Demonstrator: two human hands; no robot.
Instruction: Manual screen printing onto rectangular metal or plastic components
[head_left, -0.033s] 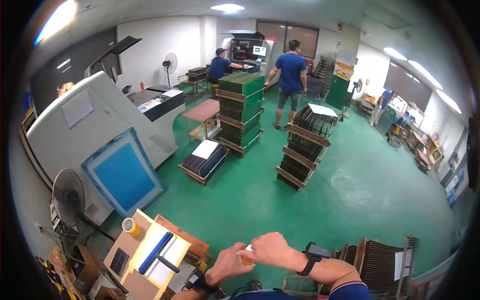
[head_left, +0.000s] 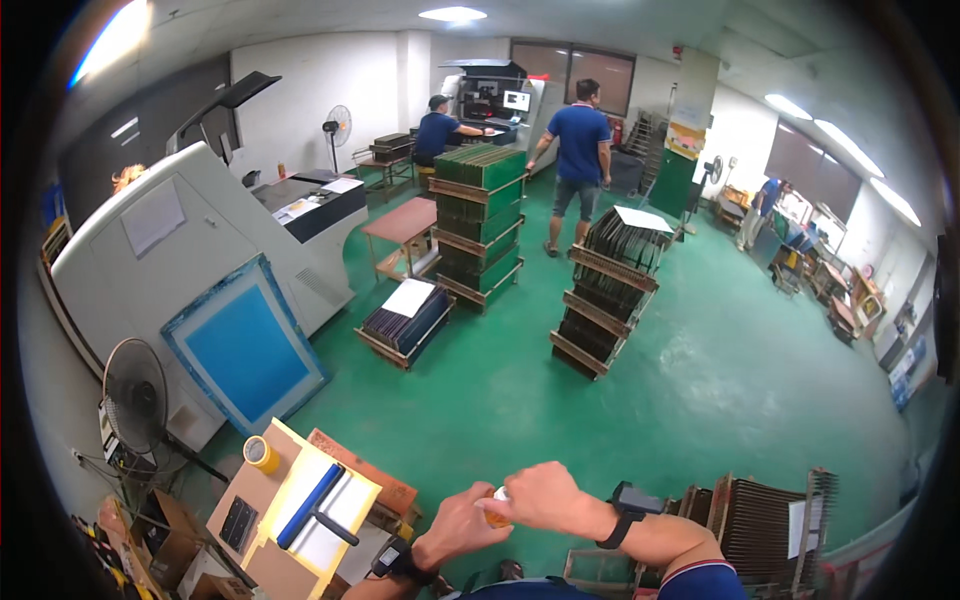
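Note:
Both hands meet at the lower middle of the head view, around a small orange bottle (head_left: pixel 495 518) with a white top. My left hand (head_left: pixel 460 528) is wrapped round its body. The fingers of my right hand (head_left: pixel 543 498) are closed over the white top, which they mostly hide. To the left of my hands, a blue roller (head_left: pixel 312 505) with a dark handle lies on a white sheet with a yellow border (head_left: pixel 357 487). A yellow tape roll or tub (head_left: pixel 261 454) and a dark flat device (head_left: pixel 237 522) are beside it on a brown board (head_left: pixel 285 462).
Racks of upright panels stand ahead: a tall green stack (head_left: pixel 480 225), a leaning dark stack (head_left: pixel 605 290) and a low one (head_left: pixel 404 325). A blue framed screen (head_left: pixel 245 345) leans on a grey machine; a fan (head_left: pixel 136 392) is near it. Another rack (head_left: pixel 765 520) is at right. Co-workers are farther off.

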